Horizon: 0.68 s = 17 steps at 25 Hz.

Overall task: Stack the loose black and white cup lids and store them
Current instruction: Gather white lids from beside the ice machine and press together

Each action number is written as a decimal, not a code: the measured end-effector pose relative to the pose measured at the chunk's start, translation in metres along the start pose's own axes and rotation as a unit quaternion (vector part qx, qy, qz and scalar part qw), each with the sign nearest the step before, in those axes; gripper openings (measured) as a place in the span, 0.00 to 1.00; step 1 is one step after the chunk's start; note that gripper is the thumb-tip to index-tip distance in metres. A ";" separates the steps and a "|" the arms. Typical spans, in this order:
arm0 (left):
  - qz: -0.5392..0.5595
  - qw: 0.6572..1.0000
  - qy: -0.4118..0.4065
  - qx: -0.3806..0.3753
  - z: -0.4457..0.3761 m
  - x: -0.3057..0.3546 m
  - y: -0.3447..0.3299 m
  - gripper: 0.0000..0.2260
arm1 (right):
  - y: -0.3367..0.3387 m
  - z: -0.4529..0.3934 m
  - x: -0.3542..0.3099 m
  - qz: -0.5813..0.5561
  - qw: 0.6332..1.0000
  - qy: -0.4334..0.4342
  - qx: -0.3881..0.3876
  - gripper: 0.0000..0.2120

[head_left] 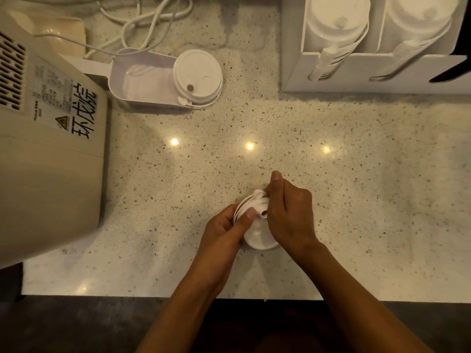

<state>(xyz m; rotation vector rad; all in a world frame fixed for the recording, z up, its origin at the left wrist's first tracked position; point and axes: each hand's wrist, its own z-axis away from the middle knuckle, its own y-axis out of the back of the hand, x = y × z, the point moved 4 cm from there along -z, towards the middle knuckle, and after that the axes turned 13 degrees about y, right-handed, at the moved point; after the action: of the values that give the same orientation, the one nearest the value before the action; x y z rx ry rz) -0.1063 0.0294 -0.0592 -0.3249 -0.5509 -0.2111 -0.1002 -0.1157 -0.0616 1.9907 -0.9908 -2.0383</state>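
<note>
A small stack of white cup lids (257, 235) sits low in the middle of the speckled counter, held between both hands. My left hand (224, 225) grips its left rim, thumb pressed on top. My right hand (290, 212) covers the right side, fingers closed over the rim and the small tab. Another white lid (197, 76) lies on the end of a white scoop (142, 77) at the upper left. A white holder (377, 72) at the upper right keeps two rows of stacked white lids (339, 24). No black lid shows.
A large beige machine (48, 138) with vents and a label fills the left side. White cables (153, 19) loop at the back. The counter's front edge (127, 296) runs just below my wrists. A dark object (451, 71) pokes in at the right edge.
</note>
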 end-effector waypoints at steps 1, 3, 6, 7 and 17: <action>-0.016 1.000 -0.010 0.004 0.003 -0.002 -0.001 0.16 | 0.001 -0.002 0.003 -0.007 1.000 -0.024 0.009 0.25; -0.038 0.999 -0.027 0.013 0.007 -0.007 -0.002 0.16 | 0.002 -0.004 0.007 -0.015 0.998 -0.060 0.010 0.23; 0.000 0.999 -0.036 0.002 0.008 -0.009 -0.003 0.17 | 0.002 -0.001 0.005 -0.018 0.997 -0.079 0.017 0.23; 0.023 0.999 -0.039 -0.008 0.007 -0.008 -0.003 0.18 | 0.003 0.003 0.003 -0.012 0.996 -0.080 0.025 0.23; -0.014 0.999 -0.049 0.018 0.003 -0.004 -0.011 0.25 | 0.009 0.019 0.012 0.011 0.982 -0.161 0.094 0.29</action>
<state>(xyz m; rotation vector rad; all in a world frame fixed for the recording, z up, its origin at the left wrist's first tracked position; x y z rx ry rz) -0.1140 0.0206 -0.0558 -0.2937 -0.6552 -0.2127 -0.1224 -0.1222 -0.0684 1.7485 -1.3038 -2.3864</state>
